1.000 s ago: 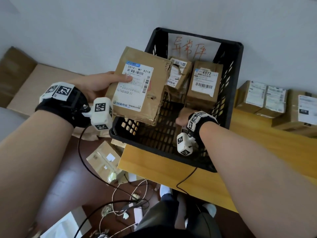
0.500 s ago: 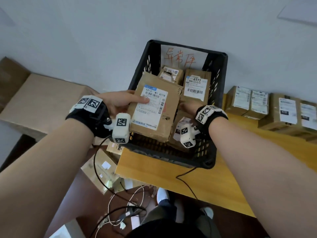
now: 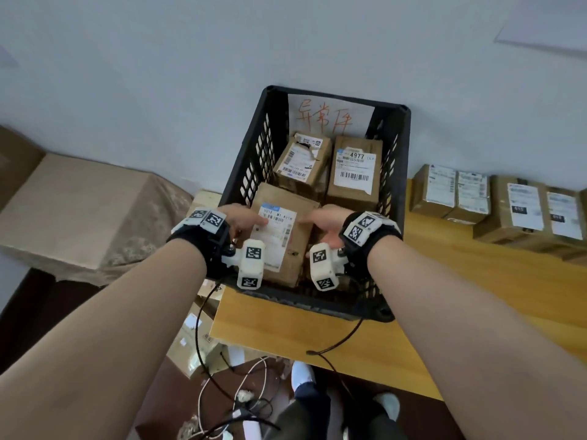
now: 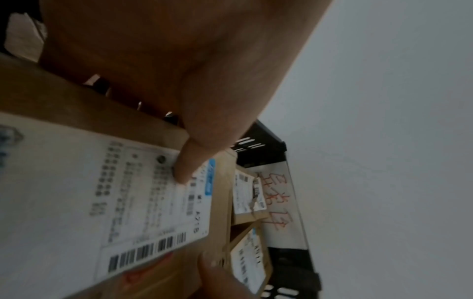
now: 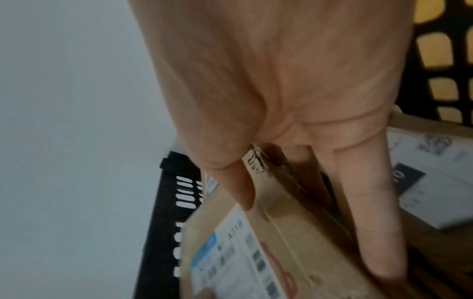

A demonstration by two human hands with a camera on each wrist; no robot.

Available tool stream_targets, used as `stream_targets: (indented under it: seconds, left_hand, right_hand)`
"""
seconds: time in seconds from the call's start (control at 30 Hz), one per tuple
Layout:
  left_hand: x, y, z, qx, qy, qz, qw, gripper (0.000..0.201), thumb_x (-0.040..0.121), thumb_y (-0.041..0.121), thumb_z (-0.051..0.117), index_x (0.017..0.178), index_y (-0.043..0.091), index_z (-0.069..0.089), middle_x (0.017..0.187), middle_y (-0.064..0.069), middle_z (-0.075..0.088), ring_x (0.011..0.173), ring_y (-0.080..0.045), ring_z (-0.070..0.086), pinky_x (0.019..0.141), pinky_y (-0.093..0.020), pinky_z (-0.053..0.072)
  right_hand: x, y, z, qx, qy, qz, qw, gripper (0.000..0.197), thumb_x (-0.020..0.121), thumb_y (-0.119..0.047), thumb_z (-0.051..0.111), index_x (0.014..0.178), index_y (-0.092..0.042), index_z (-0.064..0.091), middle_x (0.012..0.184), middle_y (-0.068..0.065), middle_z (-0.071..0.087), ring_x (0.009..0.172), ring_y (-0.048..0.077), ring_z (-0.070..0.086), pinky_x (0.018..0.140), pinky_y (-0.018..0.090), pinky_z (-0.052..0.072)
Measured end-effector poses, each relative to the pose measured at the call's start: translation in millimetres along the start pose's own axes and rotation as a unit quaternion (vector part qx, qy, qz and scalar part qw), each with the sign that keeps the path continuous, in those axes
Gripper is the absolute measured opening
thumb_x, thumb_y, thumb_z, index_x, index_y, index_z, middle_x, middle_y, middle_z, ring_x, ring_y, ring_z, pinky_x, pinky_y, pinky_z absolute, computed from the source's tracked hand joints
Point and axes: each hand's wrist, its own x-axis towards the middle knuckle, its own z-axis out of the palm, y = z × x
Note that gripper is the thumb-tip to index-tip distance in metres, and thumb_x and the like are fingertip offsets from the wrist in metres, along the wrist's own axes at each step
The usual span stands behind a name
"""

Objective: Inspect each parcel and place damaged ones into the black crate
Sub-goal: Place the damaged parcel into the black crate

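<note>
Both hands, left hand point(image 3: 241, 219) and right hand point(image 3: 327, 225), grip a labelled cardboard parcel point(image 3: 282, 236) at the near left inside the black crate point(image 3: 254, 154), thumbs on top.

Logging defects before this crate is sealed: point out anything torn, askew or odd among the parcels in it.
The far-left parcel in the black crate has a torn label, its top edge ripped and peeling. The parcel both hands hold sits tilted at the near end. The 4977 parcel shows no damage from here.
</note>
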Motion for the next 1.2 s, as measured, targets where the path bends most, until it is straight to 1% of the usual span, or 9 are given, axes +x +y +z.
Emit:
stream_targets:
  seconds: [0.07,0.2,0.33,0.43,0.53,0.67,0.8,0.93,1.2]
  left_hand:
    - [9,-3,9,0.072,0.049,-0.001,0.996,0.046,0.105,0.034,0.060,0.133,-0.003,0.058,0.128,-0.020,0.067,0.115,-0.037,0.066,0.101,-0.050,0.054]
    - [23,-4,28,0.042,0.038,-0.009,0.998,0.047,0.108,0.024,0.053,0.146,-0.002,0.049,0.144,-0.024,0.056,0.126,-0.042,0.060,0.086,-0.047,0.054]
    - [33,-7,29,-0.068,0.030,-0.022,0.997,0.055,0.105,0.031,0.056,0.150,0.002,0.045,0.150,-0.024,0.052,0.130,-0.046,0.056,0.105,-0.052,0.051]
    - [43,1,22,-0.177,0.081,0.046,0.980,0.048,0.098,0.023,0.064,0.139,0.000,0.058,0.143,-0.025,0.059,0.130,-0.044,0.058,0.094,-0.049,0.055]
    - [45,24,12,-0.252,0.100,0.120,0.955,0.046,0.101,0.017,0.060,0.144,0.005,0.054,0.144,-0.026,0.057,0.126,-0.042,0.060,0.104,-0.057,0.049]
    - [61,44,4,-0.311,0.092,0.152,0.934,0.054,0.105,0.025,0.057,0.156,0.024,0.040,0.135,-0.004,0.055,0.120,-0.025,0.055,0.099,-0.049,0.052]
    - [78,56,7,-0.372,0.040,0.144,0.916,0.036,0.107,0.038,0.054,0.138,0.022,0.059,0.118,-0.001,0.069,0.101,-0.024,0.065,0.082,-0.046,0.058]
    - [94,58,9,-0.392,0.071,0.153,0.904,0.043,0.101,0.042,0.063,0.132,0.013,0.057,0.121,-0.010,0.071,0.109,-0.032,0.069,0.089,-0.049,0.060]
    - [92,53,11,-0.370,0.141,0.211,0.894,0.027,0.099,0.040,0.065,0.122,0.027,0.063,0.128,0.002,0.065,0.115,-0.022,0.065,0.077,-0.039,0.059]
  right_hand:
    - [39,15,-1,-0.019,-0.011,0.005,1.000,0.071,0.082,-0.029,0.074,0.145,-0.012,0.048,0.147,0.025,0.052,0.106,0.050,0.069,0.084,0.068,0.057]
    - [15,14,17,0.024,0.006,0.019,1.000,0.068,0.096,-0.015,0.067,0.155,-0.010,0.036,0.151,0.029,0.043,0.123,0.051,0.060,0.087,0.066,0.057]
    - [1,11,12,-0.002,0.020,0.022,1.000,0.055,0.103,-0.013,0.057,0.154,-0.007,0.039,0.154,0.029,0.042,0.133,0.052,0.051,0.093,0.063,0.056]
    - [-17,-3,-1,0.033,0.057,-0.008,0.998,0.039,0.105,-0.017,0.056,0.141,-0.003,0.049,0.138,0.019,0.057,0.118,0.048,0.062,0.077,0.052,0.063]
    - [-18,-19,-16,0.089,0.110,-0.092,0.986,0.034,0.105,-0.021,0.057,0.138,-0.013,0.053,0.140,0.015,0.055,0.097,0.037,0.069,0.085,0.051,0.062]
    - [-6,-41,-24,0.110,0.105,-0.130,0.980,0.053,0.105,-0.023,0.056,0.155,-0.026,0.038,0.150,0.011,0.045,0.103,0.039,0.070,0.088,0.054,0.061]
    - [12,-51,-17,0.084,0.105,-0.137,0.982,0.052,0.105,-0.026,0.057,0.154,-0.028,0.041,0.146,0.009,0.050,0.103,0.038,0.071,0.087,0.053,0.062]
    - [23,-54,-14,0.097,0.139,-0.155,0.973,0.042,0.103,-0.025,0.058,0.143,-0.026,0.046,0.127,0.007,0.060,0.094,0.034,0.073,0.080,0.050,0.064]
    - [26,-61,-17,0.157,0.139,-0.149,0.966,0.037,0.102,-0.013,0.059,0.135,-0.022,0.045,0.106,0.007,0.070,0.084,0.034,0.074,0.083,0.058,0.062]
